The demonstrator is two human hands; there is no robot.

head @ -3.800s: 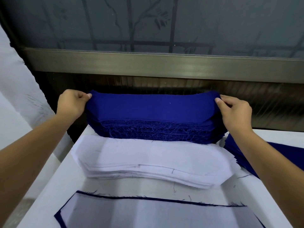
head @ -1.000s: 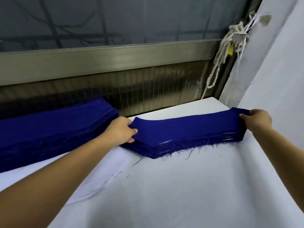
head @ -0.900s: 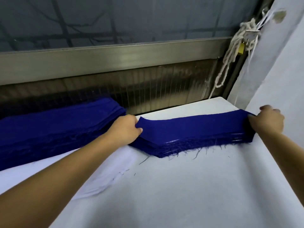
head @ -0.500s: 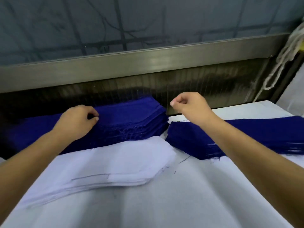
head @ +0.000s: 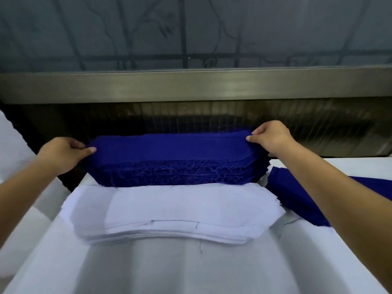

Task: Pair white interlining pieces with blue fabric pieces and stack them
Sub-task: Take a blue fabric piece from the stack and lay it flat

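Note:
A thick stack of blue fabric pieces (head: 171, 162) lies at the table's far edge, its frayed front side towards me. My left hand (head: 63, 154) pinches the top blue piece at the stack's left end. At the right end my right hand (head: 272, 137) pinches the same top piece. Just in front lies a stack of white interlining pieces (head: 174, 213), curved and fanned at its front edge. A second, lower blue stack (head: 297, 194) sits to the right, partly hidden under my right forearm.
The white table (head: 191, 270) runs towards me in front of the interlining. A metal window sill (head: 195, 85) and dark ribbed panel (head: 318, 124) stand right behind the blue stack. White cloth hangs at the far left.
My view has swung left from the right-hand blue stack, where both hands let go. Both hands now pinch the ends of the top piece on the big blue stack.

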